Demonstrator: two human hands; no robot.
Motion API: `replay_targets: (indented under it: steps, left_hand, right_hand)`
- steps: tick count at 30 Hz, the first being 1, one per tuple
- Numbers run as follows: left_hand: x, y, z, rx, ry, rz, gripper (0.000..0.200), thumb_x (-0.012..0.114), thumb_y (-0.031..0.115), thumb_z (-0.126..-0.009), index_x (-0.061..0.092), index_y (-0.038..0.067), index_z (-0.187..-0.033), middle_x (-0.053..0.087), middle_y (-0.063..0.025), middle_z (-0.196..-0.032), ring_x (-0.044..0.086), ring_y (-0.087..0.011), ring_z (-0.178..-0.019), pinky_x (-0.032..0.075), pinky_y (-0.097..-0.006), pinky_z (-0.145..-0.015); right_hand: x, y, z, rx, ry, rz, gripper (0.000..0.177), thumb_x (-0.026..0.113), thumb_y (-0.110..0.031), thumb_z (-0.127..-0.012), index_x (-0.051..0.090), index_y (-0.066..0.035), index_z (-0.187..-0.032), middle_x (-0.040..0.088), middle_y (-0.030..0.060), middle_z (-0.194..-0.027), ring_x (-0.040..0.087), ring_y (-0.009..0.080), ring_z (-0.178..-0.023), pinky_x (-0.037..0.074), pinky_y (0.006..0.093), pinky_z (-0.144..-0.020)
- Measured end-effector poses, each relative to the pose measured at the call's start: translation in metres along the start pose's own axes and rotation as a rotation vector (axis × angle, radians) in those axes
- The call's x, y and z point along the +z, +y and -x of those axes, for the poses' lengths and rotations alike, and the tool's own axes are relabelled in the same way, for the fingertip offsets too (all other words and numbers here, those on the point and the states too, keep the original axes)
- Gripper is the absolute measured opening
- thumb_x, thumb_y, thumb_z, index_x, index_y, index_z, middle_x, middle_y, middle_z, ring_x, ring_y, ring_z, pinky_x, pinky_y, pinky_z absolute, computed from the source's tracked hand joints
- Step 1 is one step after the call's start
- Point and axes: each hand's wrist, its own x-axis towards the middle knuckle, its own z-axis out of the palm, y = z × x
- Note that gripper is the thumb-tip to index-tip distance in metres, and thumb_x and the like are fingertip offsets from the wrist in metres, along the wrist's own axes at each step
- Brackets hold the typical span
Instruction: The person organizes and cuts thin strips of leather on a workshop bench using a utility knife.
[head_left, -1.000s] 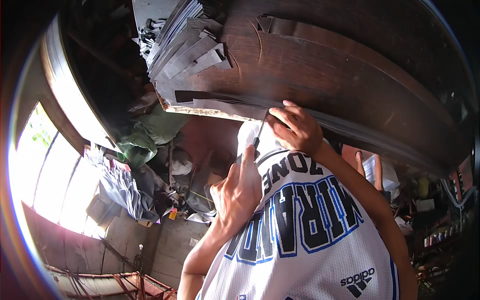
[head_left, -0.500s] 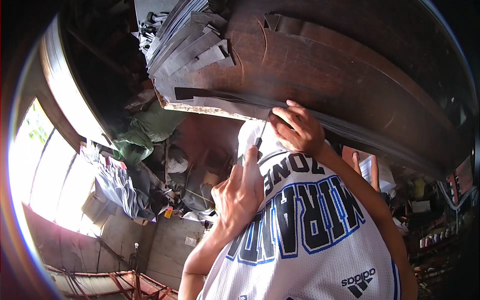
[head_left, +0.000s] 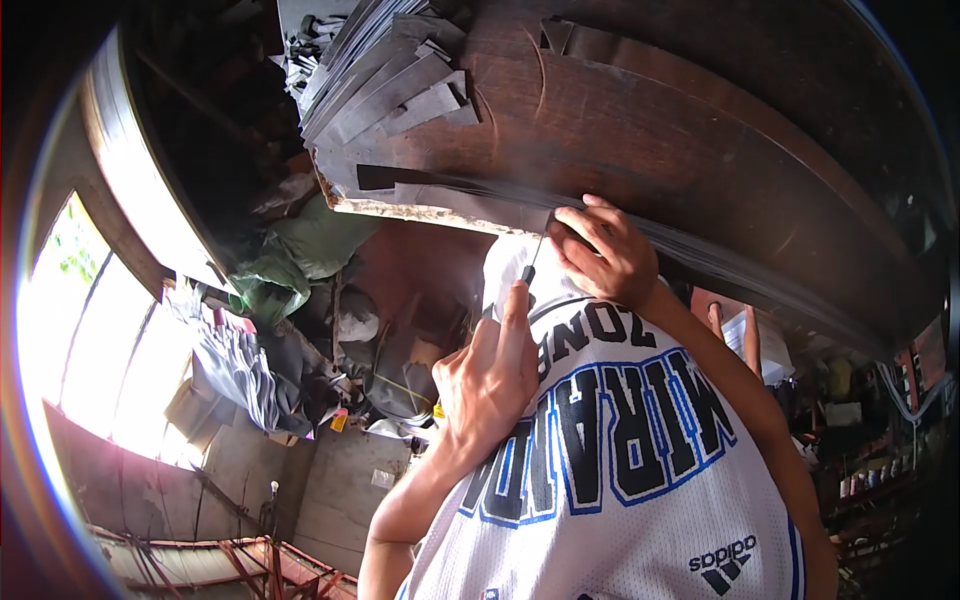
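Note:
My left hand [head_left: 490, 375] is closed around the handle of a thin-bladed knife [head_left: 529, 272], with its index finger stretched along the tool. The blade points up toward the table edge and meets the fingertips of my right hand [head_left: 605, 250]. Those fingers are bent over a dark strip [head_left: 460, 198] lying along the table's near edge; my right thumb is mostly hidden. Several long dark strips [head_left: 740, 265] run on to the right along the same edge, beneath and beyond that hand.
A brown wooden table [head_left: 640, 130] curves across the top. Cut grey pieces [head_left: 400, 95] are piled at its left corner. Below that corner sit a green bag [head_left: 320, 240] and a stack of grey sheets [head_left: 235, 365]. Small bottles [head_left: 875, 478] stand on a shelf at right.
My left hand and the knife have shifted slightly up and to the right. The knife stands more upright. My right hand stays at the strip, while the whole view has shifted a little.

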Motion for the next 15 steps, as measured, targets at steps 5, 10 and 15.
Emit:
replay_targets:
  steps: [5, 10, 15]
  left_hand:
    - [-0.007, 0.004, -0.005, -0.021, -0.069, -0.021, 0.061, 0.069, 0.006, -0.081, 0.052, 0.006, -0.14, 0.055, -0.0058, -0.073, 0.059, -0.0195, -0.05, 0.048, -0.0339, -0.044]
    - [-0.012, 0.008, -0.013, -0.071, -0.151, -0.053, 0.063, 0.07, 0.009, -0.081, 0.05, 0.006, -0.142, 0.057, -0.0068, -0.076, 0.062, -0.0206, -0.052, 0.048, -0.0365, -0.044]
    - [-0.012, 0.018, -0.028, -0.119, -0.158, -0.141, 0.049, 0.067, 0.005, -0.086, 0.06, 0.007, -0.134, 0.058, -0.0055, -0.068, 0.058, -0.0198, -0.047, 0.048, -0.0331, -0.042]
  right_hand:
    - [0.0, -0.001, 0.002, 0.01, -0.05, 0.03, 0.024, 0.078, -0.015, -0.079, 0.075, -0.009, -0.102, 0.067, 0.0044, -0.116, 0.062, 0.0245, -0.107, 0.057, 0.0355, -0.091]
    - [0.001, -0.002, 0.0, 0.034, -0.059, -0.024, 0.024, 0.077, -0.014, -0.08, 0.075, -0.009, -0.104, 0.067, 0.0045, -0.118, 0.062, 0.0252, -0.107, 0.058, 0.0344, -0.089]
    - [0.0, -0.001, -0.004, 0.034, -0.064, -0.053, 0.023, 0.076, -0.013, -0.081, 0.075, -0.008, -0.103, 0.067, 0.006, -0.117, 0.063, 0.0259, -0.106, 0.058, 0.0353, -0.089]
